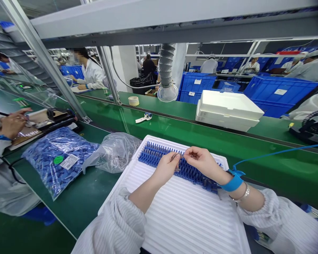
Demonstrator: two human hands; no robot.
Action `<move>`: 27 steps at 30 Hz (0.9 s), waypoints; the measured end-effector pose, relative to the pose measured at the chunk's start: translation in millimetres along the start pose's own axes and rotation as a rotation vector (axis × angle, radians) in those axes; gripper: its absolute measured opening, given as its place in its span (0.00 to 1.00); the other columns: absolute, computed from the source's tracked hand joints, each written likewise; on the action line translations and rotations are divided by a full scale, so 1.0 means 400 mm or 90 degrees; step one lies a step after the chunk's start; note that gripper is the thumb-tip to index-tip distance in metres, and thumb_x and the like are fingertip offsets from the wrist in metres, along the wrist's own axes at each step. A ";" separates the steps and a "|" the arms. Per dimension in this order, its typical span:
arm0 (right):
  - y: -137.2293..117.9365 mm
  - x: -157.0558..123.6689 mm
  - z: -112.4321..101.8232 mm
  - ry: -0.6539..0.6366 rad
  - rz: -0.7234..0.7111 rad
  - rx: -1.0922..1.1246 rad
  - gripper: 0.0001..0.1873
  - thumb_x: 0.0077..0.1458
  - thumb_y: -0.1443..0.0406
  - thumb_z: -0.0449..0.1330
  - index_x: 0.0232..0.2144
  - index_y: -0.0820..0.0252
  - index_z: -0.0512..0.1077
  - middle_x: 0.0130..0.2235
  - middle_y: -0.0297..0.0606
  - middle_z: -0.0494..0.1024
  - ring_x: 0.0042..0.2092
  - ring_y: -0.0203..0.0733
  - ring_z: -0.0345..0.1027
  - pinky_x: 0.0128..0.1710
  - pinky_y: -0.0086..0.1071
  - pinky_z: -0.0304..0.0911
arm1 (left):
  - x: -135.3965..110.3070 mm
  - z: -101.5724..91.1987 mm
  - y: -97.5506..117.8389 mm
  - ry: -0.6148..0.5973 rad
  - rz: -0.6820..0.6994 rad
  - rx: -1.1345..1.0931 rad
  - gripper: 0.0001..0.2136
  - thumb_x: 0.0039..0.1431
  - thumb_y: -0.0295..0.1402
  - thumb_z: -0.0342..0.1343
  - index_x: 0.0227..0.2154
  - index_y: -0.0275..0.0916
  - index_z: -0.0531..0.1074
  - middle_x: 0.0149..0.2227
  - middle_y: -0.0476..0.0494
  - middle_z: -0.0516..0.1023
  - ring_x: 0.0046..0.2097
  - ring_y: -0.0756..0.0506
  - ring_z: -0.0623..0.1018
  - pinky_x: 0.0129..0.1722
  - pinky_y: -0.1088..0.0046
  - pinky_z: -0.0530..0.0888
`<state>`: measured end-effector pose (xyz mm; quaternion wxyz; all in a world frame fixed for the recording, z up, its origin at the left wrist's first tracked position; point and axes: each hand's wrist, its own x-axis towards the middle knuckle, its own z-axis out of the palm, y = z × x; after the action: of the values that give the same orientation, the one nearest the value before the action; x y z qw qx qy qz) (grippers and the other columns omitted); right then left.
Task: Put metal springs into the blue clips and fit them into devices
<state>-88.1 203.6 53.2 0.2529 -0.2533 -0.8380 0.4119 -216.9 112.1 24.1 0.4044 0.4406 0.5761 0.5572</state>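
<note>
A white ribbed tray (190,215) lies before me, with rows of small blue plastic parts (155,155) along its far side; thin metal pieces stand up from many of them. Above those rows, my left hand (167,168) is closed on a small bunch of thin metal pieces (177,169), perhaps springs. My right hand (201,161) meets it, thumb and forefinger pinched on the end of one of these thin metal pieces; its exact shape is too small to make out. A blue wrist strap (233,181) with a cord is on my right wrist.
Left of the tray lie a clear bag (116,151) and a big bag of blue parts (60,158). A co-worker's hand (14,123) works at far left. White foam boxes (228,109), a tape roll (134,101) and an extraction hose (166,67) are beyond; a shelf beam (175,21) crosses above.
</note>
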 end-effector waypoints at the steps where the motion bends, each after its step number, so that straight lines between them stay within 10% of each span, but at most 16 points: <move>1: 0.005 0.000 -0.001 -0.005 0.001 -0.015 0.09 0.48 0.60 0.53 0.26 0.61 0.67 0.26 0.35 0.71 0.27 0.37 0.64 0.27 0.29 0.62 | 0.002 -0.001 0.000 0.002 -0.011 -0.019 0.11 0.58 0.39 0.45 0.28 0.38 0.65 0.19 0.56 0.59 0.19 0.55 0.57 0.20 0.78 0.57; 27: 0.052 -0.001 0.009 -0.138 -0.029 -0.328 0.07 0.46 0.73 0.51 0.24 0.60 0.68 0.25 0.32 0.69 0.26 0.36 0.60 0.27 0.27 0.54 | 0.003 -0.009 0.017 0.009 -0.071 -0.129 0.10 0.57 0.37 0.47 0.33 0.36 0.68 0.20 0.56 0.60 0.19 0.56 0.56 0.19 0.80 0.54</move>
<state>-85.8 212.3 34.2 0.0985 -0.2450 -0.9427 0.2041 -220.2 112.1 30.9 0.4730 0.3612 0.5432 0.5922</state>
